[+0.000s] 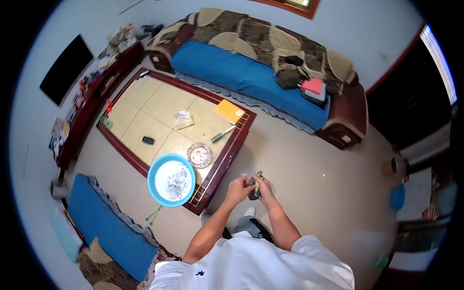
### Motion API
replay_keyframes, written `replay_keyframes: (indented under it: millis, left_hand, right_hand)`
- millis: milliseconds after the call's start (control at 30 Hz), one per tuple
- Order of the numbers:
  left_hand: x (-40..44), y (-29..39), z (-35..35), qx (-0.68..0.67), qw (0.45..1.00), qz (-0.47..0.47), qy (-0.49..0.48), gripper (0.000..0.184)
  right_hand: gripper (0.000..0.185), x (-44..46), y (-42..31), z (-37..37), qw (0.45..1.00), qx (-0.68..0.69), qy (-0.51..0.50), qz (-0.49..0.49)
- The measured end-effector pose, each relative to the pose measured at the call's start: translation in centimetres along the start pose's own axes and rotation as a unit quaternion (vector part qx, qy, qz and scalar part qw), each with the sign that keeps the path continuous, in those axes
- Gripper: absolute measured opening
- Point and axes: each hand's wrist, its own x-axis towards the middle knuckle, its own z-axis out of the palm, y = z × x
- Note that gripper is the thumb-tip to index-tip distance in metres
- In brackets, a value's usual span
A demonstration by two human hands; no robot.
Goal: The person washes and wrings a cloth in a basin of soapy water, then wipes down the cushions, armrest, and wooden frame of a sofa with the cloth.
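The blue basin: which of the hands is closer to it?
Left. The left hand is to the right of the blue basin, with a gap between; the right hand is farther right, beyond the left hand.

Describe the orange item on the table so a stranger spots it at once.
Find the low, dark-red-framed table in front of the long sofa with the blue seat cover. At the table's right-hand corner in the picture lies the orange item, a flat rectangle with a small white label. Its colour sets it apart from the slim tool and the pale plastic bag nearby.
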Motion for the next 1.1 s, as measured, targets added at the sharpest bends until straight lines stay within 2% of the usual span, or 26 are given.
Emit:
replay_keyframes:
  millis: [67,100,200,233,333,433,533,600,633,667,733,833,867,933,967,1067,1100]
  left_hand:
    - [0.3,2.4,4.9,-0.066,0.997,-0.031,-0.036,0.029]
    - [0.6,3.6,7.1,-0.1,0.992,-0.046,-0.054,0.028]
    - [2.2,8.6,10.9,0.022,0.996,0.065,-0.06,0.029]
    - [2.7,10.7,12.4,-0.03,0.995,0.093,-0.033,0.029]
    - [4.7,16.5,14.1,-0.126,0.985,0.113,-0.025,0.028]
    - [6.8,18.9,16.9,-0.157,0.979,0.127,-0.032,0.022]
    - [8.9,21.6,19.7,-0.353,0.932,0.073,-0.022,0.017]
    - [11.9,21.4,20.6,-0.352,0.929,0.094,-0.061,0.015]
    - [12.1,23.7,20.2,-0.363,0.926,0.03,-0.102,0.015]
    - [13.6,23.5,20.6,-0.372,0.918,0.031,-0.135,0.014]
    - [17.1,23.6,21.1,-0.388,0.899,0.034,-0.199,0.013]
    - [21.8,24.8,21.5,-0.436,0.861,-0.007,-0.262,0.011]
    - [23.4,25.4,21.7,-0.449,0.849,-0.023,-0.279,0.011]
    - [26.8,26.1,22.6,-0.439,0.862,-0.033,-0.251,0.012]
    - [28.6,26.7,23.4,-0.436,0.867,-0.037,-0.238,0.013]
    - [34.0,28.1,25.1,-0.419,0.876,-0.057,-0.232,0.013]
    - [35.8,28.3,26.2,-0.428,0.878,-0.072,-0.203,0.015]
  right_hand:
    - [0.019,-1.6,-1.9,-5.3,0.998,0.043,0.05,0.013]
    - [0.022,-1.9,-2.7,-7.9,0.996,0.069,0.058,-0.013]
    - [0.024,-3.8,-5.8,-14.7,0.985,0.137,0.082,-0.056]
    - [0.024,-5.4,-7.7,-16.1,0.983,0.147,0.078,-0.077]
    - [0.013,-6.2,-9.3,-21.8,0.948,0.168,0.167,-0.214]
    - [0.009,-7.8,-11.9,-23.4,0.942,0.142,0.209,-0.221]
    - [0.015,-7.5,-14.4,-24.1,0.939,0.214,0.125,-0.24]
    - [0.029,-7.5,-16.9,-23.4,0.942,0.179,0.163,-0.234]
    - [0.036,-7.0,-18.3,-23.3,0.942,0.16,0.179,-0.233]
    - [0.044,-6.3,-19.3,-23.7,0.946,0.15,0.164,-0.236]
    - [0.061,-4.4,-21.6,-24.2,0.953,0.13,0.129,-0.242]
    - [0.07,-0.7,-25.9,-24.1,0.952,0.048,0.049,-0.297]
    - [0.072,0.1,-27.7,-24.3,0.961,0.027,0.009,-0.276]
    - [0.074,1.4,-31.8,-25.1,0.969,-0.018,-0.069,-0.235]
    - [0.049,2.1,-33.5,-25.0,0.968,0.002,-0.051,-0.244]
    - [0.02,5.8,-37.5,-28.0,0.973,-0.073,0.028,-0.218]
    - [0.009,6.1,-39.4,-28.6,0.972,-0.112,0.063,-0.196]
